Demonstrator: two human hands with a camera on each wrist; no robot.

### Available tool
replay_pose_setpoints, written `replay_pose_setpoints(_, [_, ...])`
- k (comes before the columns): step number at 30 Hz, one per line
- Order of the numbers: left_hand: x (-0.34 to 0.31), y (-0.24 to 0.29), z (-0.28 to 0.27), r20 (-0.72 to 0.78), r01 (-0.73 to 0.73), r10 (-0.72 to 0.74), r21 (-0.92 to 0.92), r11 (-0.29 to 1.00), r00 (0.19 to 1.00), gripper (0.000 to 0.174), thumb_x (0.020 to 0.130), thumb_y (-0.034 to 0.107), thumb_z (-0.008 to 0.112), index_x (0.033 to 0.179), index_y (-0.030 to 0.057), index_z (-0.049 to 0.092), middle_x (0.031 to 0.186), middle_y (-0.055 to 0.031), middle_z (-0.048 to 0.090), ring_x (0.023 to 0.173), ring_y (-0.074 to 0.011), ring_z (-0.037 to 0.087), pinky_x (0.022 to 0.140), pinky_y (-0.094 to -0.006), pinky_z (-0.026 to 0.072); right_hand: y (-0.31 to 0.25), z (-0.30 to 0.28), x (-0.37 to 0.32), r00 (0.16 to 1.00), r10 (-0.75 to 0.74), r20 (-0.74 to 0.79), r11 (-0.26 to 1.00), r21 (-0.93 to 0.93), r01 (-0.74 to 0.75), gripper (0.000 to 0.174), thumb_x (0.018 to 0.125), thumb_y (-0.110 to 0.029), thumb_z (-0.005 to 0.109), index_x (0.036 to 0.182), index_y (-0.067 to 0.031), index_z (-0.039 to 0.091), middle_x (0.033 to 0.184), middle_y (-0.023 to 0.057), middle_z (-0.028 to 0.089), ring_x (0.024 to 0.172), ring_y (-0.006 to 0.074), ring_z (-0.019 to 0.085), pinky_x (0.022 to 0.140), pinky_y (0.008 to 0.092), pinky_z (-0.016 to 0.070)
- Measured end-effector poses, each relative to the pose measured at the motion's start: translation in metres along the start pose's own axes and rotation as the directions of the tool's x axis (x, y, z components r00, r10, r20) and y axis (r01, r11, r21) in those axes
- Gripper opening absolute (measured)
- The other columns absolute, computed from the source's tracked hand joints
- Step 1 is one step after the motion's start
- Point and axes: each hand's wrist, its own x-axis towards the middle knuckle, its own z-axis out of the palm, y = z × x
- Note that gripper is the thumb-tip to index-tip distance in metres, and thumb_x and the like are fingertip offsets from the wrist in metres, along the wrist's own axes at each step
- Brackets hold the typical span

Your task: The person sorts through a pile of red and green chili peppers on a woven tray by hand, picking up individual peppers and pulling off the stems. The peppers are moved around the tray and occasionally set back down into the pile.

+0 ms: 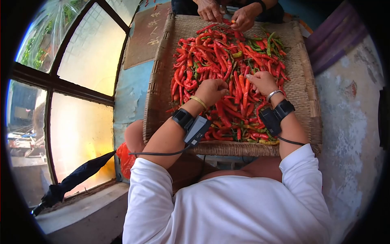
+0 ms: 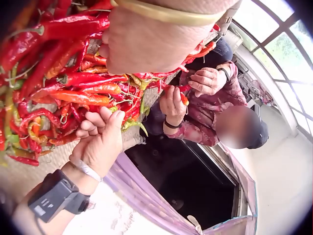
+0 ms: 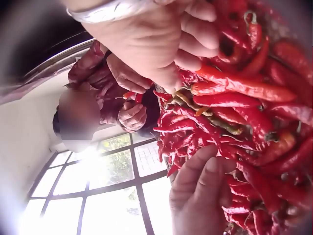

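Red chili peppers [image 1: 211, 53], with some green ones among them, cover a woven tray [image 1: 300, 65]. Over the middle of the heap is my left hand [image 1: 211, 92], its fingers loosely bent; in the right wrist view no pepper shows in the left hand [image 3: 203, 191]. My right hand [image 1: 263, 82] hovers just to its right, thumb and fingers apart above orange-red peppers [image 1: 246, 91]. The right wrist view shows the right palm [image 3: 142, 39] bare with relaxed fingers. Whether the right fingertips touch a pepper I cannot tell.
Across the tray, another person's hands [image 1: 243, 18] hold a red pepper [image 2: 184, 98]. Windows [image 1: 85, 61] stand on the left, with a folded dark umbrella [image 1: 77, 177] and a red plastic bag [image 1: 125, 160] below. A stained wall [image 1: 349, 122] and purple cloth [image 1: 337, 34] are at right.
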Motion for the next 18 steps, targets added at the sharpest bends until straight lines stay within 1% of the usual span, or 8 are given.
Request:
replay_pose_setpoints(1, [-0.001, 0.001, 0.000, 0.020, 0.002, -0.003, 0.022, 1.000, 1.000, 0.016, 0.074, 0.011, 0.060, 0.086, 0.0007, 0.060, 0.073, -0.0085, 0.061, 0.068, -0.0156, 0.058, 0.063, -0.0278, 0.0464, -0.007, 0.003, -0.004, 1.000, -0.001, -0.001, 1.000, -0.003, 0.001, 0.035, 0.079, -0.036, 0.056, 0.072, -0.0014, 0.059, 0.064, 0.0086, 0.059, 0.050, 0.0151, 0.057, 0.046, 0.0288, 0.0464])
replay_pose_setpoints(3, [-0.002, 0.004, -0.001, 0.037, 0.005, -0.007, 0.044, 0.999, 0.999, 0.016, 0.075, 0.011, 0.060, 0.086, -0.0004, 0.059, 0.072, -0.0072, 0.060, 0.068, -0.0125, 0.057, 0.063, -0.0261, 0.0459, -0.019, 0.004, -0.012, 0.999, -0.007, 0.036, 0.839, -0.544, 0.026, 0.039, 0.074, -0.041, 0.058, 0.072, -0.0021, 0.062, 0.069, 0.0128, 0.061, 0.062, 0.0247, 0.060, 0.055, 0.0370, 0.0476])
replay_pose_setpoints(6, [-0.003, 0.004, 0.000, 0.086, 0.012, -0.017, 0.057, 0.998, 0.996, 0.017, 0.076, 0.012, 0.060, 0.088, 0.0001, 0.059, 0.074, -0.0065, 0.061, 0.069, -0.0123, 0.057, 0.064, -0.0258, 0.0463, -0.016, 0.012, -0.011, 1.000, 0.006, -0.031, 0.845, -0.535, -0.021, 0.039, 0.072, -0.042, 0.057, 0.077, -0.0042, 0.064, 0.071, 0.0143, 0.061, 0.073, 0.0298, 0.059, 0.061, 0.0403, 0.0469])
replay_pose_setpoints(10, [-0.004, 0.010, 0.000, 0.105, 0.007, -0.005, -0.018, 1.000, 0.994, 0.019, 0.077, 0.013, 0.061, 0.091, 0.0003, 0.059, 0.076, -0.0053, 0.061, 0.070, -0.0115, 0.057, 0.064, -0.0247, 0.0467, -0.010, 0.010, -0.004, 1.000, -0.029, 0.000, 0.846, -0.532, 0.024, 0.036, 0.073, -0.039, 0.058, 0.072, -0.0027, 0.062, 0.069, 0.0123, 0.061, 0.063, 0.0247, 0.060, 0.057, 0.0371, 0.0472])
replay_pose_setpoints(13, [-0.005, 0.011, 0.003, 0.124, 0.013, 0.005, -0.143, 0.990, 0.992, 0.024, 0.078, 0.016, 0.061, 0.094, -0.0004, 0.057, 0.079, -0.0041, 0.061, 0.072, -0.0103, 0.056, 0.066, -0.0238, 0.0462, -0.011, 0.002, -0.011, 0.991, -0.086, 0.102, 0.953, 0.298, 0.052, 0.022, 0.079, -0.023, 0.058, 0.066, -0.0058, 0.053, 0.060, 0.0023, 0.056, 0.043, 0.0072, 0.049, 0.038, 0.0217, 0.0389])
replay_pose_setpoints(14, [-0.004, 0.011, 0.005, 0.128, 0.010, 0.020, -0.227, 0.974, 0.992, 0.026, 0.078, 0.017, 0.062, 0.096, -0.0007, 0.057, 0.081, -0.0035, 0.061, 0.074, -0.0097, 0.056, 0.068, -0.0235, 0.0459, -0.012, 0.005, -0.015, 0.991, -0.085, 0.102, 0.954, 0.297, 0.051, 0.022, 0.079, -0.023, 0.058, 0.066, -0.0058, 0.053, 0.060, 0.0023, 0.056, 0.043, 0.0072, 0.049, 0.038, 0.0217, 0.0389])
replay_pose_setpoints(16, [-0.004, 0.011, 0.007, 0.169, 0.045, 0.013, -0.333, 0.942, 0.986, 0.026, 0.079, 0.018, 0.061, 0.096, -0.0007, 0.056, 0.082, -0.0027, 0.060, 0.074, -0.0088, 0.055, 0.068, -0.0229, 0.0454, -0.018, 0.012, -0.022, 0.977, -0.136, 0.165, 0.731, 0.682, -0.014, 0.018, 0.081, -0.021, 0.056, 0.069, -0.0070, 0.053, 0.059, 0.0005, 0.054, 0.043, 0.0045, 0.048, 0.036, 0.0175, 0.0368])
replay_pose_setpoints(18, [-0.005, 0.010, 0.008, 0.211, 0.083, 0.011, -0.431, 0.899, 0.977, 0.027, 0.079, 0.019, 0.061, 0.096, -0.0008, 0.055, 0.082, -0.0020, 0.060, 0.075, -0.0079, 0.054, 0.068, -0.0223, 0.0450, -0.015, 0.025, -0.022, 0.972, -0.170, 0.163, 0.697, 0.717, 0.002, 0.018, 0.082, -0.021, 0.055, 0.071, -0.0072, 0.052, 0.060, 0.0002, 0.054, 0.044, 0.0039, 0.049, 0.035, 0.0174, 0.0384])
